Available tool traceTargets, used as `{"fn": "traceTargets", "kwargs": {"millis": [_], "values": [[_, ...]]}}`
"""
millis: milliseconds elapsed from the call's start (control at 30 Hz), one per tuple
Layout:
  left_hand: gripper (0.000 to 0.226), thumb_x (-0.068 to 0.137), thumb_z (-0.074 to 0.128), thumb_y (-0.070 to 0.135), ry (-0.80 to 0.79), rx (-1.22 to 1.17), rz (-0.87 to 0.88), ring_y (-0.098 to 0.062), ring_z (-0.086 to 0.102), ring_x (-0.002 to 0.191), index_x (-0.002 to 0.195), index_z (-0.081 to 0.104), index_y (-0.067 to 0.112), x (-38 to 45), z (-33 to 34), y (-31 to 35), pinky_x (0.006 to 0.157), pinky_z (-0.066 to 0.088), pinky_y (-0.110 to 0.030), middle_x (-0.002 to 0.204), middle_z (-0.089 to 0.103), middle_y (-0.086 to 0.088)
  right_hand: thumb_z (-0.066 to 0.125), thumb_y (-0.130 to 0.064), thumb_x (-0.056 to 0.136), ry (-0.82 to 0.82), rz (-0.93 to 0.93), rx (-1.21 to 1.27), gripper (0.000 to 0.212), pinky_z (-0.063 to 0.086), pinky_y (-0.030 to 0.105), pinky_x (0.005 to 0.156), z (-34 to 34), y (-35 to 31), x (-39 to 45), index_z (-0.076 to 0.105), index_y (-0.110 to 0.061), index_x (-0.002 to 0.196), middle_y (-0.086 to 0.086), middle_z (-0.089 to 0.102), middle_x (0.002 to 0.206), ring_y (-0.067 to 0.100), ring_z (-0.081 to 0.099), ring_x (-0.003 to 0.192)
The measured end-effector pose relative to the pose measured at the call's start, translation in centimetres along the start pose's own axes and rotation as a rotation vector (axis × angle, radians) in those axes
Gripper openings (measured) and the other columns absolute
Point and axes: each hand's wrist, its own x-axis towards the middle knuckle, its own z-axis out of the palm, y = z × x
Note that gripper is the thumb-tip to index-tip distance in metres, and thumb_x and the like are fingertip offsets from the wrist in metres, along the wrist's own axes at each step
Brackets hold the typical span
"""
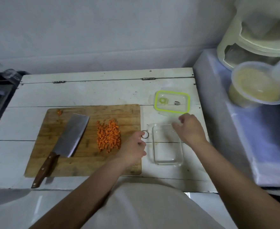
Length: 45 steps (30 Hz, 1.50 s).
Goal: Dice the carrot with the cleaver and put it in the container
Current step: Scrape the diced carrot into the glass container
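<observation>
your left hand (133, 147) hovers loosely curled, empty, beside the diced carrot (108, 137) heaped on the cutting board (93, 164); your right hand (190, 128), also empty, hangs over the glass container (167, 160); the cleaver (70, 136) lies flat.

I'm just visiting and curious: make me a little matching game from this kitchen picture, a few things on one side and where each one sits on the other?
Things:
1. cleaver
2. diced carrot
3. glass container
4. lid

Places:
A. behind the container, on the table
B. heaped mid-board
C. flat on the board's left side
D. right of the cutting board, empty

Pairs: 1-C, 2-B, 3-D, 4-A
</observation>
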Motion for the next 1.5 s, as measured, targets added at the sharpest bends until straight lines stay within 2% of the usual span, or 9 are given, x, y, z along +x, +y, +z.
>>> {"fn": "traceTargets", "kwargs": {"millis": [133,300,533,833,933,1033,1167,1400,1500], "values": [[0.056,0.1,0.041,0.001,0.003,-0.065,-0.035,-0.021,0.069,0.087,0.15,0.041,0.027,0.7,0.6,0.3,0.09,0.057,-0.047,0.12,0.055,-0.002,0.059,-0.02,0.084,-0.385,0.146,-0.226,0.031,0.052,0.038,0.079,0.8,1.7,-5.5,0.046,-0.014,0.111,0.005,0.056,0.107,0.027,0.059,0.094],[0.063,0.096,0.047,-0.005,0.005,-0.077,-0.075,-0.031,0.069,0.1,0.152,0.042,0.026,0.9,1.3,0.2,0.09,0.057,-0.047,0.12,0.054,-0.003,0.049,-0.01,0.095,-0.147,-0.026,-0.358,0.042,0.05,0.032,0.083,-0.2,2.4,-3.0,0.062,-0.034,0.127,0.002,0.066,0.123,0.028,0.062,0.108],[0.057,0.099,0.041,-0.002,-0.029,-0.105,-0.093,-0.028,0.072,0.096,0.151,0.042,0.018,-0.1,1.4,-1.0,0.093,0.057,-0.042,0.121,0.055,-0.005,0.057,-0.015,0.099,-0.109,-0.247,-0.331,0.03,0.047,0.03,0.092,0.2,1.4,0.5,0.073,-0.029,0.119,-0.002,0.072,0.121,0.023,0.06,0.116],[0.037,0.102,0.045,0.001,0.059,-0.171,-0.059,-0.026,0.074,0.095,0.126,0.06,0.025,-1.9,-1.4,-3.8,0.087,0.062,-0.045,0.115,0.064,-0.001,0.054,-0.007,0.096,-0.077,-0.12,-0.313,0.038,0.046,0.032,0.093,0.6,1.1,0.3,0.072,-0.028,0.122,0.001,0.069,0.124,0.028,0.058,0.118],[0.034,0.102,0.044,0.0,0.113,-0.205,-0.032,-0.026,0.074,0.092,0.123,0.062,0.02,-2.0,-2.9,-4.8,0.087,0.061,-0.046,0.115,0.064,-0.001,0.055,0.005,0.085,0.13,-0.156,-0.289,0.048,0.047,0.039,0.095,1.2,0.5,-1.0,0.069,-0.017,0.126,0.01,0.067,0.12,0.037,0.052,0.113],[0.031,0.104,0.043,0.0,0.143,-0.219,0.026,-0.018,0.072,0.08,0.121,0.06,0.019,-2.2,-4.8,-5.9,0.083,0.059,-0.04,0.113,0.063,-0.001,0.057,0.016,0.071,0.429,-0.179,-0.277,0.034,0.045,0.041,0.069,3.4,-0.5,-4.3,0.069,-0.002,0.098,0.018,0.062,0.092,0.041,0.055,0.084],[0.029,0.103,0.049,0.002,0.113,-0.201,0.096,-0.019,0.07,0.079,0.105,0.065,0.026,-3.1,-8.0,-8.7,0.084,0.059,-0.043,0.113,0.066,-0.002,0.049,0.0,0.09,0.308,0.125,-0.23,0.018,0.036,0.033,0.064,6.0,-4.1,-7.3,0.066,-0.005,0.086,0.015,0.063,0.088,0.038,0.06,0.083],[0.022,0.098,0.063,0.023,0.633,0.323,0.136,-0.027,0.059,0.105,0.119,0.065,0.017,-4.8,-19.1,-17.7,0.087,0.05,-0.04,0.111,0.064,-0.003,0.054,-0.022,0.098,0.274,-0.064,-0.031,0.02,0.039,0.033,0.064,14.1,-17.3,-14.2,0.068,-0.013,0.087,0.009,0.065,0.085,0.032,0.059,0.081],[0.048,0.094,0.065,0.047,0.592,0.606,-0.027,-0.038,0.05,0.116,0.122,0.055,0.008,-5.7,-22.8,-22.2,0.09,0.046,-0.049,0.123,0.056,-0.015,0.052,-0.025,0.101,0.111,0.011,0.097,0.02,0.037,0.032,0.057,18.8,-20.4,-18.0,0.064,-0.017,0.087,0.001,0.063,0.074,0.025,0.06,0.071]]}}
